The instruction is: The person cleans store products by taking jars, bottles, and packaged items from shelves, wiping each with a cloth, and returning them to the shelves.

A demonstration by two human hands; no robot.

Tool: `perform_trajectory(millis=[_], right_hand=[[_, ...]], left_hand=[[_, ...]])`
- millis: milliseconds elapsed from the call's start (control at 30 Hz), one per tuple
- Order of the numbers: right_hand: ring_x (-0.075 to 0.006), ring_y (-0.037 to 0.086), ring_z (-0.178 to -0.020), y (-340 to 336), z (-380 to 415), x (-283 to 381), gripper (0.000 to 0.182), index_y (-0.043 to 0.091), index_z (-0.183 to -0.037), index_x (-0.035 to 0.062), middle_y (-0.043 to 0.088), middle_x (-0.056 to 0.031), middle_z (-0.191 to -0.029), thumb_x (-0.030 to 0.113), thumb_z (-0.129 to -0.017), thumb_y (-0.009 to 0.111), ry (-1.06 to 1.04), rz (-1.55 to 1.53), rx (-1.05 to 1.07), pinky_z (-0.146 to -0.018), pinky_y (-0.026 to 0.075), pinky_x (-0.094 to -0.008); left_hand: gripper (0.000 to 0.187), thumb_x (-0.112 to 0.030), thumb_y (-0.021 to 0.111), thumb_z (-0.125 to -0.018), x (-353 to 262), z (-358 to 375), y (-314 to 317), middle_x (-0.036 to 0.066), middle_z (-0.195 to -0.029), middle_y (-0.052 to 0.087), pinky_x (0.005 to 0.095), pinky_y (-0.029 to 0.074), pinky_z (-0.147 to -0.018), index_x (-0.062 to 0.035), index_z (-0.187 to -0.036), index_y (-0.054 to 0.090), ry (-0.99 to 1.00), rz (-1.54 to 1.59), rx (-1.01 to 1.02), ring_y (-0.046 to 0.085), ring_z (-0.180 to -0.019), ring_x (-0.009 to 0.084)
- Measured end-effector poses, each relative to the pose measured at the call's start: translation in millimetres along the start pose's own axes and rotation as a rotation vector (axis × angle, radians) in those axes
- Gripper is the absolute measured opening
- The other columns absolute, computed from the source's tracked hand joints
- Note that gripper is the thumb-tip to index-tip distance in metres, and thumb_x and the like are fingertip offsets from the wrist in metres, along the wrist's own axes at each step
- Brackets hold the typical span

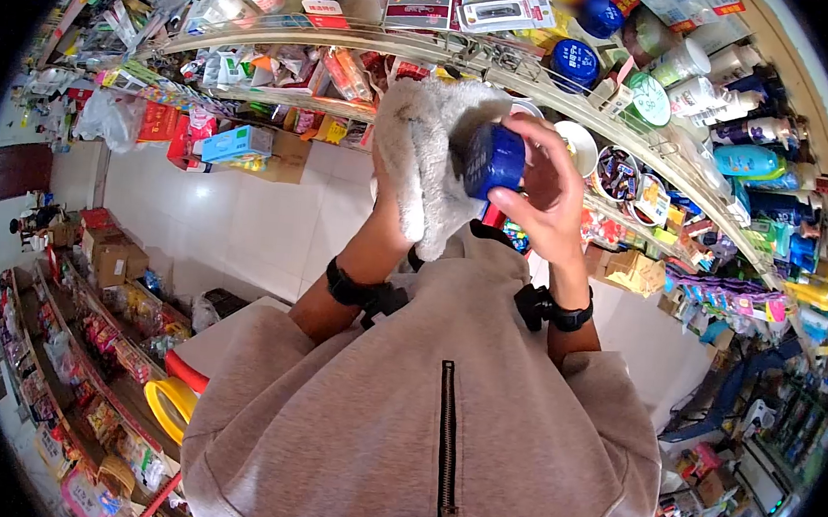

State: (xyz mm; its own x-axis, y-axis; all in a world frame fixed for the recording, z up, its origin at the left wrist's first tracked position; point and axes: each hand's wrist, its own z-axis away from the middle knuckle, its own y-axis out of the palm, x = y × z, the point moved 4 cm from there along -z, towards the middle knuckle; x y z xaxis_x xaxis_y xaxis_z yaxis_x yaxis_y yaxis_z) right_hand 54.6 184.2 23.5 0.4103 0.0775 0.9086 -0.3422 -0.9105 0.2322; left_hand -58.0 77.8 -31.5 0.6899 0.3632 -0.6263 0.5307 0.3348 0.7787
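My right hand (545, 193) grips a round dark blue jar (494, 160) in front of the shelves. My left hand (386, 197) is mostly hidden under a fluffy grey cloth (429, 154), which it holds pressed against the jar's left side. Both wrists carry black bands with small mounts. My grey zip jacket fills the lower middle of the view.
A curved wire shelf (371, 42) with packets, blue tins (574, 62) and bottles arcs across the top and down the right. Cardboard boxes (112, 258) and snack racks line the left aisle. A yellow and red stool (172, 397) stands at lower left on the white tiled floor.
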Motion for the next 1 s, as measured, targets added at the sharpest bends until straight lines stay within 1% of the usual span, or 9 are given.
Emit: perform_trajectory(millis=[67,133,200,267,533,600,800,967,1000], right_hand=[[-0.0231,0.058,-0.120,-3,-5,-1,0.068,0.056,-0.131,0.0028,0.054,-0.0106,-0.135,0.015,-0.072,0.088,0.054,0.297,-0.099,-0.103,0.046,-0.0404],[-0.0254,0.064,-0.112,12,-10,-3,0.060,0.063,-0.123,0.0022,0.065,-0.0146,-0.125,0.016,-0.070,0.088,-0.014,0.496,-0.023,-0.097,0.050,-0.0369],[-0.0249,0.065,-0.111,16,-12,-5,0.053,0.066,-0.118,0.0016,0.068,-0.0144,-0.118,0.015,-0.072,0.087,-0.019,0.503,-0.018,-0.095,0.050,-0.0353],[-0.0231,0.065,-0.109,18,-11,-7,0.048,0.067,-0.117,0.0022,0.069,-0.0136,-0.118,0.016,-0.074,0.085,0.042,0.474,-0.023,-0.094,0.050,-0.0353],[-0.0180,0.063,-0.110,9,1,-26,0.053,0.058,-0.129,-0.0020,0.064,-0.0106,-0.126,0.020,-0.085,0.078,0.233,-0.090,0.063,-0.098,0.050,-0.0318],[-0.0206,0.061,-0.117,3,4,-33,0.059,0.051,-0.135,-0.0037,0.057,-0.0127,-0.134,0.030,-0.091,0.071,0.383,-0.735,0.041,-0.100,0.051,-0.0351],[-0.0207,0.058,-0.122,0,9,-37,0.064,0.046,-0.140,-0.0033,0.052,-0.0135,-0.139,0.036,-0.093,0.066,0.411,-0.845,-0.019,-0.100,0.051,-0.0378],[-0.0183,0.063,-0.110,8,8,-37,0.056,0.058,-0.133,0.0040,0.064,-0.0087,-0.125,0.016,-0.083,0.079,0.229,0.006,-0.013,-0.096,0.051,-0.0328],[-0.0180,0.064,-0.107,10,9,-34,0.054,0.061,-0.130,0.0047,0.067,-0.0085,-0.122,0.017,-0.082,0.081,0.256,0.144,0.011,-0.094,0.052,-0.0324]], left_hand=[[0.062,-0.052,0.033,-0.103,-6,9,7,0.015,-0.128,0.059,0.0391,0.052,-0.097,-0.0042,-0.139,0.047,-0.058,0.352,-0.056,0.059,-0.116,0.0237],[0.058,-0.054,0.033,-0.100,16,-2,-38,0.011,-0.111,0.064,0.0386,0.055,-0.087,-0.0053,-0.125,0.055,0.144,-0.213,-0.409,0.066,-0.095,0.0232],[0.054,-0.052,0.032,-0.101,-3,-6,-12,0.008,-0.102,0.065,0.0383,0.056,-0.082,-0.0067,-0.117,0.057,0.002,0.157,-0.324,0.066,-0.090,0.0215],[0.054,-0.051,0.031,-0.101,-5,-10,-19,0.009,-0.099,0.066,0.0376,0.055,-0.081,-0.0066,-0.115,0.058,0.027,0.077,-0.226,0.066,-0.090,0.0221],[0.064,-0.061,0.026,-0.099,-11,-18,-35,0.011,-0.104,0.064,0.0382,0.054,-0.086,-0.0075,-0.117,0.057,0.108,0.091,-0.476,0.065,-0.094,0.0254],[0.063,-0.060,0.026,-0.100,-21,-24,-39,0.011,-0.106,0.064,0.0378,0.053,-0.088,-0.0075,-0.118,0.056,0.226,0.051,-0.520,0.064,-0.095,0.0249],[0.059,-0.055,0.025,-0.103,-29,-14,-38,0.010,-0.111,0.063,0.0366,0.049,-0.094,-0.0073,-0.120,0.056,0.284,0.068,-0.449,0.063,-0.100,0.0234],[0.057,-0.052,0.025,-0.104,3,-6,-23,0.010,-0.115,0.062,0.0356,0.047,-0.099,-0.0072,-0.123,0.055,0.061,0.191,0.003,0.061,-0.104,0.0222],[0.065,-0.058,0.023,-0.102,15,2,-42,0.011,-0.115,0.063,0.0388,0.048,-0.097,-0.0059,-0.122,0.055,0.060,0.149,-0.190,0.062,-0.104,0.0252]])
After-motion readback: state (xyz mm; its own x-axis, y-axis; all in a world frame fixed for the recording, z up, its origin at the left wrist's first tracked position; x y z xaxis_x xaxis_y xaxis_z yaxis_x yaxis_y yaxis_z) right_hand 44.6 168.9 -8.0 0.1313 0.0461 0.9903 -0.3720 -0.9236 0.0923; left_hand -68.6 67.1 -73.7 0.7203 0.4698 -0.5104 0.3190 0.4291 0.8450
